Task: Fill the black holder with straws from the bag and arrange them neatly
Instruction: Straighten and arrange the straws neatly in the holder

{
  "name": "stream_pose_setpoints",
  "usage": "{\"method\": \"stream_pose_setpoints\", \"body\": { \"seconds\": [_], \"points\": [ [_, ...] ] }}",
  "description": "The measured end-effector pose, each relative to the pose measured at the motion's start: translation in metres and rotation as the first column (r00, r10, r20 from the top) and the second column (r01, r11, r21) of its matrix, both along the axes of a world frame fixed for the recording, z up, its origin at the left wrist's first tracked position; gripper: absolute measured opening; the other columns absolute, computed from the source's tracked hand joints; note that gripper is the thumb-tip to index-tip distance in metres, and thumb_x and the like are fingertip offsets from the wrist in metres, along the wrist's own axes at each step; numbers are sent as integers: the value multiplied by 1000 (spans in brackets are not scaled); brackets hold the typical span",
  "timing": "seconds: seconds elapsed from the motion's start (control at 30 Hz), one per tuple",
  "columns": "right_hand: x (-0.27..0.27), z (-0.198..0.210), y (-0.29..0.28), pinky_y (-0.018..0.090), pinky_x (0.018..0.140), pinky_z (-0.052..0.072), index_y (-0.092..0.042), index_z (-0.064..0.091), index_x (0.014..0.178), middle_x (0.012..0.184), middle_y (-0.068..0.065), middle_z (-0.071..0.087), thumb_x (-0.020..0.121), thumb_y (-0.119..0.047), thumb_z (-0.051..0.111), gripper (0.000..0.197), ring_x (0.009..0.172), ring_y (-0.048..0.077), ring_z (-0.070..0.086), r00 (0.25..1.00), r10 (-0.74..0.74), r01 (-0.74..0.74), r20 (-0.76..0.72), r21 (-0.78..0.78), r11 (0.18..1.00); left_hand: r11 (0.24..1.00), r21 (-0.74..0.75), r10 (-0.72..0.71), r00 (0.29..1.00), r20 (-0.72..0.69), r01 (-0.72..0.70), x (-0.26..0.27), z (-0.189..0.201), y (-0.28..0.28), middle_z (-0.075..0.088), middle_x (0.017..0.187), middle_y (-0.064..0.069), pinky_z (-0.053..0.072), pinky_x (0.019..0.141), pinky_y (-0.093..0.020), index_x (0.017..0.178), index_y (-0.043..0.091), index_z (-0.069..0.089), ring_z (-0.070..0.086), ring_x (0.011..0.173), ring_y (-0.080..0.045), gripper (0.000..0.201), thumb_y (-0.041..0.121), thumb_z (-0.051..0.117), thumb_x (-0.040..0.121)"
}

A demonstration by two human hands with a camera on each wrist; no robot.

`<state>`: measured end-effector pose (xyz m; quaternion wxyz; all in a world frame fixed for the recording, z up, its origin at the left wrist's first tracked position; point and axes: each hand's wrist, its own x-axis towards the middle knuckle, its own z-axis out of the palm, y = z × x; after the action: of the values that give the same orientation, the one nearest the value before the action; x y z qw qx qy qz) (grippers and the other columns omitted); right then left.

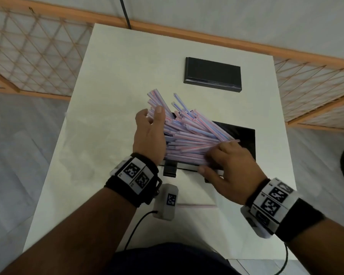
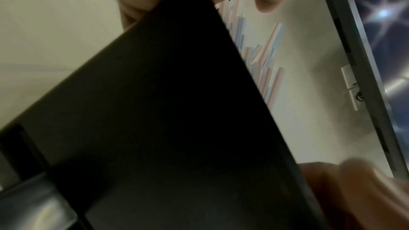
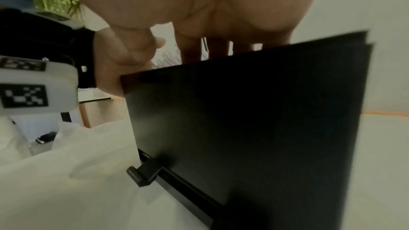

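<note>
Head view shows the black holder (image 1: 244, 135) at table (image 1: 111, 76) centre, with the straws (image 1: 189, 133) fanned across its open top, tips overhanging the left rim. Left hand (image 1: 150, 133), fingers nearly straight, presses flat against the bundle's left ends. Right hand (image 1: 230, 167), fingers bent, grips the bundle at the near rim. A black lid (image 1: 213, 74) lies well apart behind; bare surface remains left.
</note>
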<state>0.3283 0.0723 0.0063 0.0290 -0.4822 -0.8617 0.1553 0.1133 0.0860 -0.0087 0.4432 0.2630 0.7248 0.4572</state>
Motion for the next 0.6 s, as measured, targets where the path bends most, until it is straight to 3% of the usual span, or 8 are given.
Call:
{"method": "stream_pose_setpoints", "body": {
  "seconds": [0.07, 0.13, 0.33, 0.43, 0.6],
  "points": [
    [-6, -3, 0, 43, 75, 45, -22, 61, 80, 80, -5, 51, 95, -60, 33, 50, 82, 28, 52, 1000, 16, -16, 17, -33, 999, 1000, -11, -7, 999, -31, 6, 1, 1, -2, 50, 89, 11, 36, 68, -23, 137, 11, 40, 46, 71, 0, 55, 53, 38, 102],
    [-8, -1, 1, 44, 73, 47, -21, 64, 82, 81, -3, 54, 95, -54, 35, 46, 81, 29, 55, 999, -2, 1, -35, -36, 999, 1000, 7, -12, 999, -44, 13, 3, 3, -3, 54, 100, 6, 38, 78, -27, 138, 11, 39, 50, 78, -2, 58, 56, 40, 101],
    [-13, 3, 11, 44, 76, 52, -14, 66, 98, 94, 5, 62, 88, -47, 45, 40, 89, 33, 59, 997, -24, 21, -71, -43, 999, 1000, 27, -6, 998, -69, 8, 7, 11, -5, 60, 121, -8, 45, 93, -39, 140, 12, 38, 58, 103, -27, 81, 72, 36, 85],
    [-23, 0, 18, 44, 71, 53, -15, 59, 92, 91, 5, 58, 81, -33, 55, 21, 83, 31, 59, 989, -55, 44, -136, -79, 996, 999, 35, -5, 996, -84, 8, 8, 14, -6, 60, 127, -12, 45, 94, -40, 140, 15, 39, 58, 114, -32, 75, 71, 38, 91],
    [-39, 22, 8, 38, 59, 50, -19, 53, 79, 77, -1, 53, 87, -39, 54, 22, 68, 28, 57, 980, 8, -3, -199, 26, 1000, 1000, 13, -4, 999, -51, 5, 7, 20, -5, 57, 135, -11, 44, 100, -41, 144, 18, 34, 55, 120, -31, 73, 70, 37, 94]
  ]
}}
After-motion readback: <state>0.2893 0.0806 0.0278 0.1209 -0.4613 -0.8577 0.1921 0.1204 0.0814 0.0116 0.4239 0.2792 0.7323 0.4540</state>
